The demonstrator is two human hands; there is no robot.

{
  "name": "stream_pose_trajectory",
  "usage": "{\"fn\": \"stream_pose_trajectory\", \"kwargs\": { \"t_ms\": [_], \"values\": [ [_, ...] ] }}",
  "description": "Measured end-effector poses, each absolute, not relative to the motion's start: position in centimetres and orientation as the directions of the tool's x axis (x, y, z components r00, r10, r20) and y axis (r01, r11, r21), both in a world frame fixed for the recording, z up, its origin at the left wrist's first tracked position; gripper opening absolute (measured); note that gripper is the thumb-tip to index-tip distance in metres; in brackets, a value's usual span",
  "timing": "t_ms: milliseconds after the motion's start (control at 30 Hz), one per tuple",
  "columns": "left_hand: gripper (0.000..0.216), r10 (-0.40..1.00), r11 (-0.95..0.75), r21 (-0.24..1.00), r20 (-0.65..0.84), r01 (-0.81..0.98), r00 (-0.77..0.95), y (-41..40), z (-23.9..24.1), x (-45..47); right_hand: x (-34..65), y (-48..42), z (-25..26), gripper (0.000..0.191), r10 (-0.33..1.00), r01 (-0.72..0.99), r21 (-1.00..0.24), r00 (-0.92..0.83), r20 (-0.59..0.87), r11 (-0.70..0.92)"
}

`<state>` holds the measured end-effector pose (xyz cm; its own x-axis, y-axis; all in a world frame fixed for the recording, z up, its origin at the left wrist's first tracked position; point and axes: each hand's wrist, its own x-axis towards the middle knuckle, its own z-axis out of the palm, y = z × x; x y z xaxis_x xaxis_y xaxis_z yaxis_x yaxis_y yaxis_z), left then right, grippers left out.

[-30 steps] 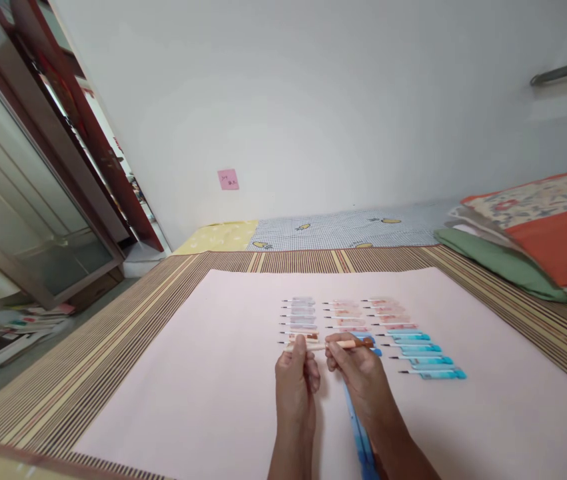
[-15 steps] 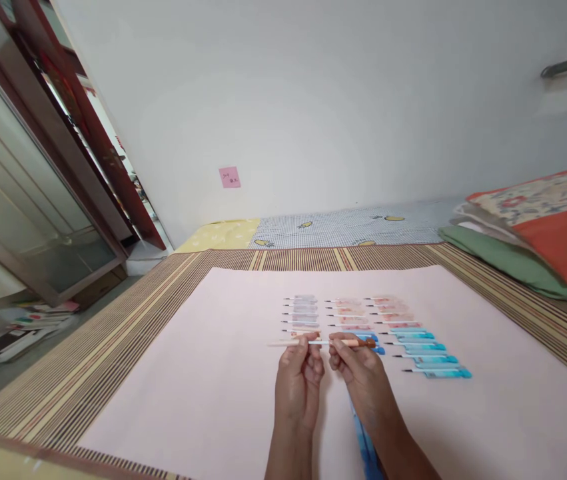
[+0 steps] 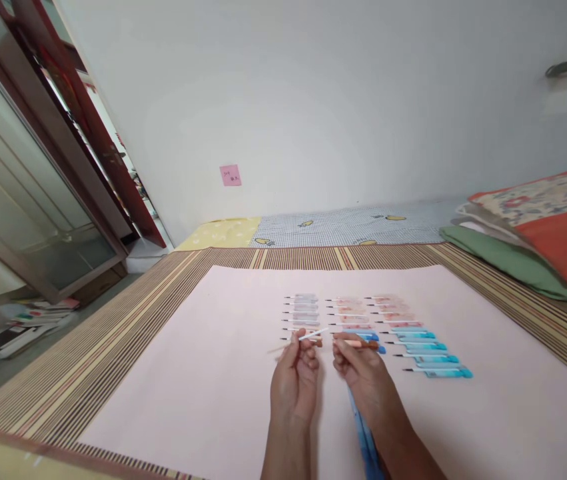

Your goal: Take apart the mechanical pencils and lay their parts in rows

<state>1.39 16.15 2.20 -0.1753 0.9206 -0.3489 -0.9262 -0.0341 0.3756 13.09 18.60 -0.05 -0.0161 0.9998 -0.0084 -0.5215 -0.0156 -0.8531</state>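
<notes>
My left hand (image 3: 293,380) pinches a thin white pen refill (image 3: 314,333) between thumb and fingers. It slants up to the right, and a pale beige end shows left of the thumb. Close beside it, my right hand (image 3: 363,373) is closed on an orange-brown pen barrel (image 3: 358,344) with its brown end to the right. A gap separates the refill from the barrel. Beyond the hands lie grey pen barrels (image 3: 306,313), pink ones (image 3: 350,310) and turquoise ones (image 3: 443,359), with dark-tipped white refills (image 3: 426,369) on or beside them. My right hand partly hides blue barrels.
Everything lies on a pale pink sheet (image 3: 178,373) over a striped mat (image 3: 63,380). Long blue pieces (image 3: 363,433) lie beneath my right forearm. Folded bedding (image 3: 538,247) is at the right, a white wall (image 3: 338,100) behind, and a sliding door (image 3: 28,180) at the left.
The refill and the barrel, earlier in one line between my hands, are now apart. The refill has tilted upward at its right end, and my left hand has moved slightly left.
</notes>
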Motion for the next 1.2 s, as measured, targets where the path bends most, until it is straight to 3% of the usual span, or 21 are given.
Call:
{"fn": "stream_pose_trajectory", "kwargs": {
  "t_ms": [133, 233, 300, 433, 567, 767, 1033, 1200],
  "values": [
    [0.018, 0.89, -0.098, 0.395, -0.377, -0.914, -0.258, 16.2, 2.6, 1.1, 11.5, 17.2, 0.0, 0.027, 0.985, -0.282, -0.951, -0.076, 0.155, 0.128],
    [0.015, 0.88, -0.064, 0.316, -0.43, -0.947, -0.203, 16.1, 2.7, 0.9, 10.4, 15.9, 0.0, 0.017, 0.953, -0.107, -0.967, -0.173, 0.249, 0.233],
    [0.012, 0.873, -0.021, 0.247, -0.468, -0.969, -0.139, 16.2, 2.6, 0.7, 9.8, 15.3, 0.0, 0.012, 0.945, -0.008, -0.964, -0.194, 0.263, 0.266],
    [0.009, 0.851, 0.003, 0.21, -0.514, -0.978, -0.108, 16.4, 2.2, 0.3, 9.4, 14.7, 0.1, 0.024, 0.941, 0.101, -0.957, -0.236, 0.243, 0.273],
    [0.009, 0.861, 0.004, 0.208, -0.498, -0.978, -0.103, 16.5, 1.6, 0.0, 9.4, 14.4, -0.2, 0.01, 0.92, 0.217, -0.904, -0.226, 0.321, 0.369],
    [0.007, 0.871, -0.007, 0.249, -0.474, -0.968, -0.129, 16.5, 1.8, 0.0, 10.0, 14.8, -0.4, 0.008, 0.852, 0.277, -0.814, -0.293, 0.434, 0.51],
    [0.014, 0.892, 0.005, 0.233, -0.441, -0.973, -0.101, 16.3, 1.6, 0.0, 11.8, 16.0, 0.5, 0.014, 0.887, 0.358, -0.821, -0.301, 0.35, 0.446],
    [0.013, 0.897, 0.017, 0.293, -0.427, -0.956, -0.115, 16.3, 1.3, 0.3, 12.0, 15.9, 0.3, 0.017, 0.889, 0.389, -0.815, -0.341, 0.304, 0.428]
  ]
}}
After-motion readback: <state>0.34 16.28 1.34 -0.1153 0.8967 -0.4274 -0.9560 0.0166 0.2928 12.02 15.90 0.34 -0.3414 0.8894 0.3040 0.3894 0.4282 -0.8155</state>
